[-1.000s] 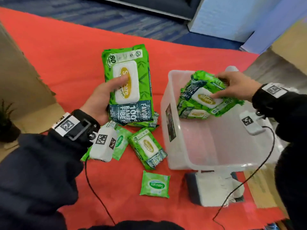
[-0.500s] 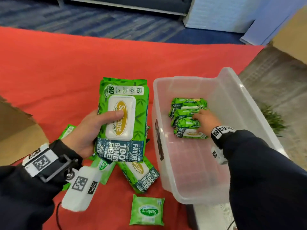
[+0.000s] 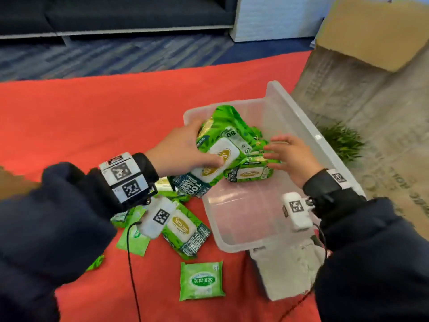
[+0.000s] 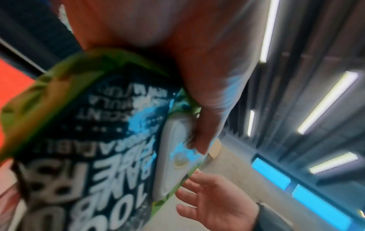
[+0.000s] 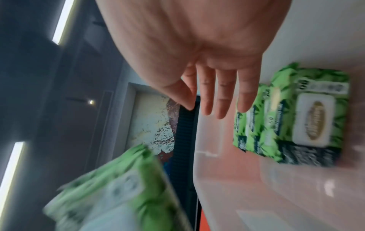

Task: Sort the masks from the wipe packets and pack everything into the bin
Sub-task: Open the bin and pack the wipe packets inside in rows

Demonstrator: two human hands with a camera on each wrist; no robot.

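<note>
large wipe packet [image 3: 218, 159] in left hand [image 3: 181, 149] — over bin [image 3: 301, 126]

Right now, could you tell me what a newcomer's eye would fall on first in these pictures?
First, the large green wipe packet with a white flip lid, gripped by the left hand over the rim of the clear plastic bin. The open right hand hovers inside by the stacked green packets. More green packets lie scattered on the red cloth.
</note>
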